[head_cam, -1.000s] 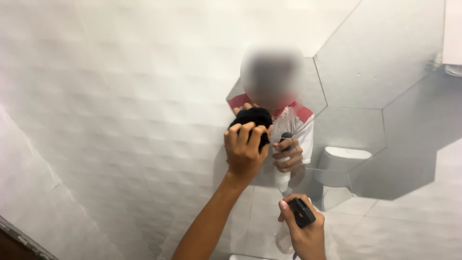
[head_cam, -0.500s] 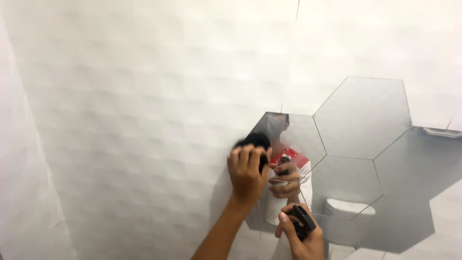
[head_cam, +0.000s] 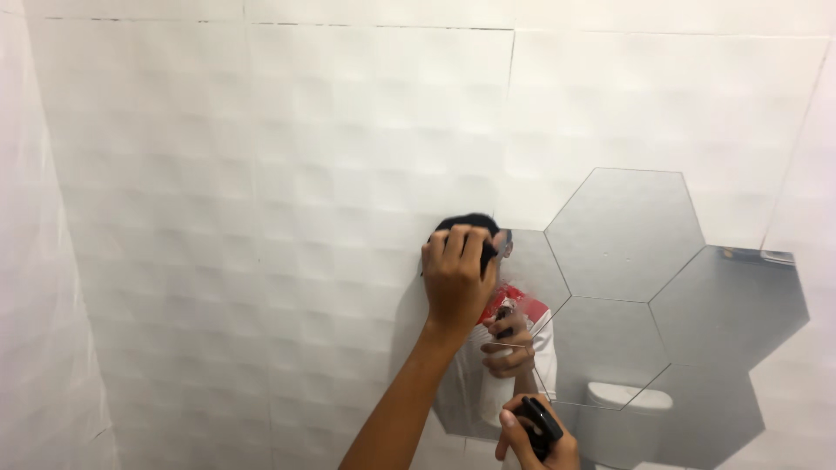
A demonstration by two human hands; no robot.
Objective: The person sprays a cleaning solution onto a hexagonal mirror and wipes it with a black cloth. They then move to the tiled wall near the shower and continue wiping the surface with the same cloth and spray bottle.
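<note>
My left hand point(head_cam: 457, 283) is raised against the wall, gripping a black cloth point(head_cam: 470, 226) and pressing it on the top left of a hexagonal mirror tile point(head_cam: 522, 270). My right hand point(head_cam: 533, 439) sits low at the bottom edge, closed around a spray bottle with a black trigger head point(head_cam: 540, 425). The mirror reflects a person in a red and white shirt, whose hand holds the bottle.
Several hexagonal mirror tiles point(head_cam: 623, 235) are stuck together on a white textured tile wall point(head_cam: 261, 218). A white toilet cistern point(head_cam: 627, 399) shows as a reflection in the lower tiles. A side wall runs along the left edge.
The view tilted up and the wall levelled out, so the mirrors sit lower in frame. My left hand moved the cloth to the tile's upper left edge. The right hand kept its hold on the bottle.
</note>
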